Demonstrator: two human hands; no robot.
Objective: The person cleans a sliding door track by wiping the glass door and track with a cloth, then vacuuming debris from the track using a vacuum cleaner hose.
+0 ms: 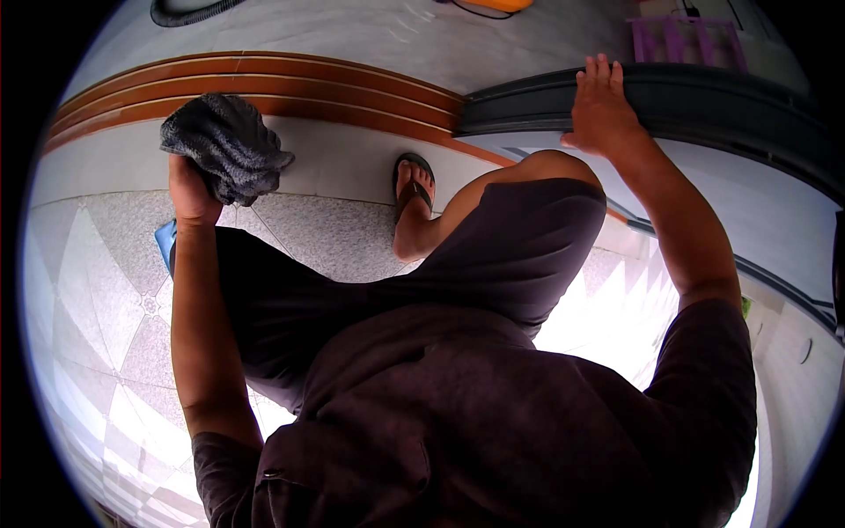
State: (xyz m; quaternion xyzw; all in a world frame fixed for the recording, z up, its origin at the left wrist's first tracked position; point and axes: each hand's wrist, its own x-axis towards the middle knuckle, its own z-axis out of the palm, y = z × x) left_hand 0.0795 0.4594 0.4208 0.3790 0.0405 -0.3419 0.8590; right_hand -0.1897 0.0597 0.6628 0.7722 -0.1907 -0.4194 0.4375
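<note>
A crumpled dark grey cloth (226,145) is bunched in my left hand (190,192), which is closed on it from below; the cloth hides most of the fingers. It is held up near the brown striped sill (326,85), though I cannot tell whether it touches. On the other side, my right hand (601,110) lies with fingers stretched out against the dark grey frame (704,97), holding nothing.
My sandalled foot (412,189) stands on the pale ledge before the sill. Beyond lie a black ribbed hose (189,16), an orange object (497,4) and a purple rack (691,42). Something blue (165,242) shows beside my left leg, above the patterned tiles (97,290).
</note>
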